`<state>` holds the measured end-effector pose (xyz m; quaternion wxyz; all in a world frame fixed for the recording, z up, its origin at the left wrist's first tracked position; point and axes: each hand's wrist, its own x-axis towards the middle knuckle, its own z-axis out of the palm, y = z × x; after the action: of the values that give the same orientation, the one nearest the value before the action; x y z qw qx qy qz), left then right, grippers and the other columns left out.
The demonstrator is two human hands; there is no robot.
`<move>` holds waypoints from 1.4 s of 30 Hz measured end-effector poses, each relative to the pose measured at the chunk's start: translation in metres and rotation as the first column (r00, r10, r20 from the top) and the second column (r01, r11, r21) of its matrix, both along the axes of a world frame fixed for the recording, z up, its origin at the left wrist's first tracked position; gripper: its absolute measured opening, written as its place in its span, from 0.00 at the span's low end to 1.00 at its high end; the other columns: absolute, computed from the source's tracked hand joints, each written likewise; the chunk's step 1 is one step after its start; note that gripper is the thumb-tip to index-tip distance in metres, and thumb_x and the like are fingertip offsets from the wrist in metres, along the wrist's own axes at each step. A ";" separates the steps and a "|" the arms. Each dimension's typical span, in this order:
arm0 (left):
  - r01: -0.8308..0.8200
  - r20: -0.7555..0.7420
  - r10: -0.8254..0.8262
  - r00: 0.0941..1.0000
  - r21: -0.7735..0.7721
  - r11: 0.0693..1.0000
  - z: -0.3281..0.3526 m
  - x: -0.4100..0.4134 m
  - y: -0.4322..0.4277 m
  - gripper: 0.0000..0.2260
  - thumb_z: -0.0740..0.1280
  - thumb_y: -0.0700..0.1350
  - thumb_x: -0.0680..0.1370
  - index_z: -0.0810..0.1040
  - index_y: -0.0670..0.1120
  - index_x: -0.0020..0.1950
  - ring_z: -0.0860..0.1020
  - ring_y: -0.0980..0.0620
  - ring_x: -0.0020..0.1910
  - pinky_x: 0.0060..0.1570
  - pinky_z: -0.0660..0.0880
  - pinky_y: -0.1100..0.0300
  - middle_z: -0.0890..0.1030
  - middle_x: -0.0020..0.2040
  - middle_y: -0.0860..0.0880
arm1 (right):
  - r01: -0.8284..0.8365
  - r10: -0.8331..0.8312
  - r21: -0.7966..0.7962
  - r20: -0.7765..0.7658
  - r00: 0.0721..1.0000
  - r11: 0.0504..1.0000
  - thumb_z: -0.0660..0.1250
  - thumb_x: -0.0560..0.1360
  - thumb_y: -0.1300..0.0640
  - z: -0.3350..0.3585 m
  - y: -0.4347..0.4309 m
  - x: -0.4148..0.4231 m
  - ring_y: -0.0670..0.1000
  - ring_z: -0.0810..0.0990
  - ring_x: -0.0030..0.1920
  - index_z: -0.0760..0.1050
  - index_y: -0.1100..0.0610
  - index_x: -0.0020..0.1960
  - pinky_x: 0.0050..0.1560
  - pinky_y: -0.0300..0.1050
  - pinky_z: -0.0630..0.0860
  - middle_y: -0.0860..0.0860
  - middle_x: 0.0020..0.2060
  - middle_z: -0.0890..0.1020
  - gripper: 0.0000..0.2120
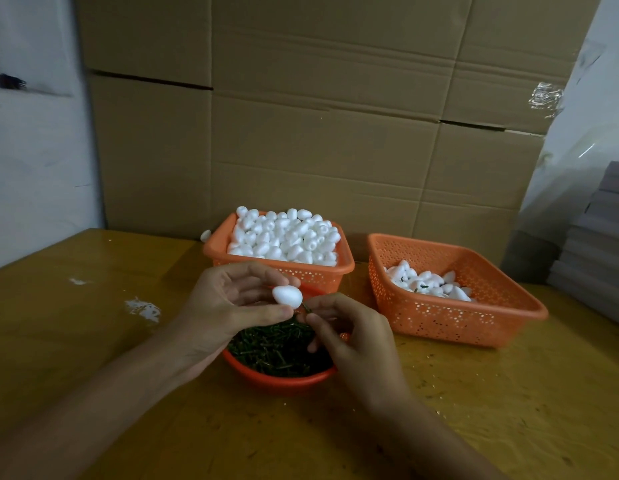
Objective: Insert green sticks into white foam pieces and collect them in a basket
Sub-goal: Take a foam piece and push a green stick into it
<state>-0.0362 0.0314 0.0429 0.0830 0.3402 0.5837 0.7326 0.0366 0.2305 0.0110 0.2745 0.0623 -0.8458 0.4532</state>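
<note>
Insertion step: a foam piece [287,295] pinched in the left hand [228,306], a stick [306,308] in the right hand [349,336], to be aligned and pushed in.

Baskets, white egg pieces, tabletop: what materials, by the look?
Back basket and right basket: likely moulded plastic, orange, slight sheen, perforated walls. Foam piece in the left hand: apparently expanded foam, matte white, finely grainy. Table: probably varnished wood, yellow-brown, glossy reflections, scuffed.
</note>
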 end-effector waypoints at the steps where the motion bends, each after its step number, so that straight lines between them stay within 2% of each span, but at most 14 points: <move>1: 0.009 -0.004 -0.009 1.000 0.006 1.000 0.000 0.000 0.000 0.14 0.83 0.41 0.64 0.87 0.49 0.47 0.86 0.46 0.58 0.53 0.81 0.62 0.87 0.57 0.42 | 0.006 -0.006 0.018 0.001 1.000 1.000 0.72 0.81 0.61 -0.001 -0.001 0.000 0.47 0.86 0.35 0.84 0.51 0.55 0.46 0.48 0.83 0.40 0.45 0.88 0.07; 11: 0.020 -0.006 -0.020 1.000 -0.007 1.000 -0.002 0.000 -0.002 0.15 0.83 0.41 0.63 0.88 0.46 0.48 0.86 0.43 0.57 0.51 0.83 0.59 0.87 0.57 0.43 | 0.024 -0.023 0.057 -0.019 1.000 0.998 0.72 0.80 0.61 -0.002 -0.005 -0.001 0.45 0.86 0.36 0.84 0.51 0.54 0.46 0.49 0.82 0.41 0.43 0.87 0.06; 17: 0.010 -0.043 -0.012 0.999 -0.039 0.999 -0.001 0.000 -0.001 0.14 0.83 0.33 0.65 0.87 0.46 0.47 0.86 0.45 0.57 0.52 0.82 0.60 0.87 0.55 0.43 | 0.018 -0.016 0.075 -0.032 0.999 0.997 0.72 0.80 0.62 -0.003 -0.004 -0.001 0.45 0.86 0.37 0.84 0.51 0.54 0.46 0.50 0.82 0.41 0.42 0.87 0.07; 24: 0.041 -0.093 -0.048 0.995 -0.069 0.997 -0.001 -0.001 -0.001 0.14 0.82 0.34 0.65 0.87 0.46 0.46 0.86 0.45 0.57 0.52 0.82 0.60 0.87 0.54 0.43 | 0.007 -0.005 0.075 -0.027 1.000 0.997 0.72 0.81 0.61 -0.004 -0.002 -0.002 0.47 0.86 0.37 0.84 0.51 0.55 0.46 0.53 0.82 0.42 0.41 0.87 0.07; 28: 0.024 -0.129 -0.034 0.991 -0.072 0.997 -0.003 -0.002 -0.003 0.14 0.83 0.38 0.64 0.88 0.47 0.47 0.85 0.47 0.59 0.54 0.81 0.61 0.87 0.54 0.44 | -0.005 0.007 0.061 -0.020 1.000 0.998 0.71 0.81 0.60 -0.005 -0.004 -0.003 0.47 0.86 0.38 0.84 0.50 0.55 0.47 0.54 0.82 0.43 0.42 0.87 0.07; 35: 0.035 -0.154 -0.050 0.987 -0.095 0.995 -0.004 -0.004 -0.003 0.14 0.83 0.34 0.65 0.89 0.46 0.47 0.85 0.47 0.59 0.54 0.81 0.61 0.87 0.55 0.44 | -0.007 0.008 0.065 -0.016 1.000 0.998 0.71 0.81 0.60 -0.005 -0.003 -0.002 0.47 0.86 0.38 0.84 0.50 0.56 0.46 0.53 0.82 0.43 0.43 0.87 0.07; 42: 0.036 -0.146 -0.052 0.988 -0.108 0.994 -0.004 -0.003 -0.002 0.14 0.84 0.42 0.63 0.89 0.47 0.47 0.85 0.46 0.59 0.53 0.82 0.59 0.87 0.54 0.44 | -0.008 0.009 0.078 -0.011 1.000 0.997 0.70 0.82 0.60 -0.006 -0.003 -0.002 0.46 0.86 0.38 0.84 0.50 0.56 0.47 0.53 0.82 0.42 0.44 0.87 0.08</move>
<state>-0.0396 0.0295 0.0384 0.0732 0.4017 0.6183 0.6716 0.0346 0.2273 0.0053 0.2748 0.0793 -0.8611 0.4204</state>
